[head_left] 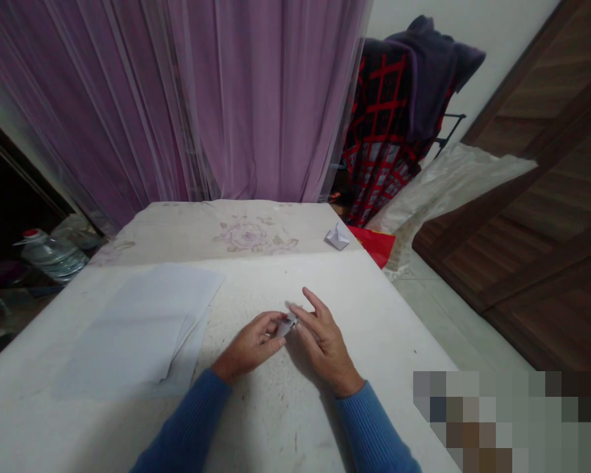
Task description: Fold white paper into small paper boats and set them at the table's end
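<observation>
Between my hands, just above the table, is a small piece of folded white paper [286,326]. My left hand [253,341] pinches it from the left, thumb below and fingers above. From the right, my right hand [322,338] grips its other end between thumb and index finger, with another finger stretched up and away. Fingertips cover part of the paper, so its full shape is hidden. A second folded paper piece [337,237] with a raised point sits at the table's far right corner.
Several white paper sheets [132,328] lie overlapping on the left of the table [374,335]. A floral cloth [187,230] covers its far end. Purple curtains [256,98] hang behind. Beyond the right edge are a red bag [377,244] and clear plastic; a large water bottle [52,253] stands left.
</observation>
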Demonstrator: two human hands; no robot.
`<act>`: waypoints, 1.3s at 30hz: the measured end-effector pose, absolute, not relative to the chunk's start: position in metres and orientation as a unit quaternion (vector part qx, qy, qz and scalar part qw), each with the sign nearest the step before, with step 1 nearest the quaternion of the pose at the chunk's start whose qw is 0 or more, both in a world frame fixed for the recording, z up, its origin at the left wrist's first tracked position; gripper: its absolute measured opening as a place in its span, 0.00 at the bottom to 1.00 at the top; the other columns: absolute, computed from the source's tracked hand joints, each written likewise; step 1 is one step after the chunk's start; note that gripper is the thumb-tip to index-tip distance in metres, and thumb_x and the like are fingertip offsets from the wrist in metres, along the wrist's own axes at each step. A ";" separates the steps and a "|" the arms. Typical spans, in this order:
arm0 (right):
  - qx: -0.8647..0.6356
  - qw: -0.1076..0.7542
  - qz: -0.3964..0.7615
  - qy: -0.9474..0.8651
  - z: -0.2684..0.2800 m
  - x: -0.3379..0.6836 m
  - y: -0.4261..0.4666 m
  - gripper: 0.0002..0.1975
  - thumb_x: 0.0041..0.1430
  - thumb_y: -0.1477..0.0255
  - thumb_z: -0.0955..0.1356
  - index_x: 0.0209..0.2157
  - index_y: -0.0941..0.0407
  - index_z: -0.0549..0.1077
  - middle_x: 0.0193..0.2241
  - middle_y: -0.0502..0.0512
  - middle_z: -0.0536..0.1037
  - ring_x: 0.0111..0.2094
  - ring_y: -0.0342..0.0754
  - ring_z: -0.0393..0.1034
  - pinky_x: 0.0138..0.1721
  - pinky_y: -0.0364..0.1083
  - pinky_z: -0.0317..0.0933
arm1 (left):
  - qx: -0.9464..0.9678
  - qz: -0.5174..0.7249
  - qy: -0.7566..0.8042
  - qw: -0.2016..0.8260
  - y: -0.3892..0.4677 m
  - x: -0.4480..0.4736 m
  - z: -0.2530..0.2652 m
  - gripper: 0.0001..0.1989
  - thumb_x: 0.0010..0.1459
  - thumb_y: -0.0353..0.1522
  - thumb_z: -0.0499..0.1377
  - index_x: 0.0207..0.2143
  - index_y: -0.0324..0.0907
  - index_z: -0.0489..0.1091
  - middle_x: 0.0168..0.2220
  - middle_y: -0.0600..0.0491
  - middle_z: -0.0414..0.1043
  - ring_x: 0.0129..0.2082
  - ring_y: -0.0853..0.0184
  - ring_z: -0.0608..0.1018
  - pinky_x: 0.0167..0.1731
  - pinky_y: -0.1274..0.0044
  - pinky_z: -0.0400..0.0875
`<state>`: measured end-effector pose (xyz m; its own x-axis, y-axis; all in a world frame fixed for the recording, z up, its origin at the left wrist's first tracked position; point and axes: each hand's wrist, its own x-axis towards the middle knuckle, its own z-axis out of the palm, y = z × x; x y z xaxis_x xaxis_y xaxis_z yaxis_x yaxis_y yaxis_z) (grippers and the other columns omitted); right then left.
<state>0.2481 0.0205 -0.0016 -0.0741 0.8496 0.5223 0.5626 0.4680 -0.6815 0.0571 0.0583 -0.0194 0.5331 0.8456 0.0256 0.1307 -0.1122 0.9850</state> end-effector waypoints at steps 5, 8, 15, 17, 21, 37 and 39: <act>-0.483 0.458 0.174 -0.726 0.000 0.248 0.022 0.12 0.65 0.69 0.63 0.42 0.51 0.79 0.40 0.56 0.81 0.43 0.48 0.75 0.45 0.49 0.69 | 0.699 0.323 0.397 0.500 0.060 0.054 -0.017 0.17 0.60 0.41 0.55 0.46 0.42 0.73 0.45 0.48 0.76 0.39 0.64 0.78 0.34 0.75 0.75; -0.502 0.466 0.179 -0.706 -0.001 0.246 0.022 0.11 0.64 0.69 0.64 0.39 0.52 0.79 0.33 0.54 0.81 0.35 0.47 0.75 0.38 0.46 0.68 | 0.726 0.366 0.451 0.367 0.058 0.055 -0.012 0.14 0.59 0.40 0.57 0.42 0.42 0.75 0.39 0.51 0.78 0.34 0.67 0.78 0.34 0.77 0.74; -0.492 0.470 0.198 -0.706 0.002 0.241 0.020 0.09 0.63 0.73 0.65 0.36 0.54 0.78 0.29 0.52 0.80 0.31 0.45 0.73 0.33 0.43 0.65 | 0.787 0.417 0.419 0.179 0.055 0.059 0.000 0.08 0.61 0.35 0.58 0.34 0.46 0.77 0.31 0.54 0.79 0.34 0.67 0.77 0.38 0.76 0.70; -0.497 0.474 0.201 -0.698 0.002 0.240 0.019 0.08 0.63 0.72 0.65 0.38 0.54 0.78 0.29 0.52 0.80 0.30 0.44 0.73 0.32 0.42 0.64 | 0.784 0.421 0.414 0.192 0.055 0.060 -0.001 0.07 0.61 0.34 0.58 0.34 0.46 0.77 0.31 0.55 0.79 0.33 0.68 0.77 0.36 0.76 0.70; -0.503 0.489 0.199 -0.685 0.002 0.239 0.018 0.07 0.62 0.71 0.66 0.37 0.55 0.77 0.29 0.52 0.79 0.28 0.44 0.71 0.30 0.42 0.63 | 0.777 0.419 0.410 0.231 0.054 0.063 -0.003 0.06 0.60 0.33 0.59 0.33 0.45 0.77 0.30 0.55 0.78 0.33 0.68 0.77 0.36 0.77 0.69; -0.518 0.520 0.280 -0.618 -0.004 0.233 0.019 0.08 0.58 0.69 0.68 0.29 0.55 0.78 0.25 0.51 0.78 0.27 0.44 0.70 0.28 0.42 0.62 | 0.655 0.450 0.435 0.424 0.050 0.073 -0.005 0.08 0.54 0.36 0.60 0.28 0.41 0.74 0.27 0.54 0.75 0.28 0.70 0.76 0.29 0.81 0.70; -0.519 0.523 0.288 -0.612 -0.004 0.233 0.018 0.08 0.58 0.69 0.68 0.29 0.55 0.78 0.25 0.51 0.78 0.27 0.44 0.70 0.29 0.42 0.62 | 0.638 0.450 0.439 0.445 0.051 0.074 -0.005 0.09 0.53 0.37 0.60 0.28 0.40 0.74 0.26 0.54 0.74 0.26 0.70 0.76 0.27 0.81 0.69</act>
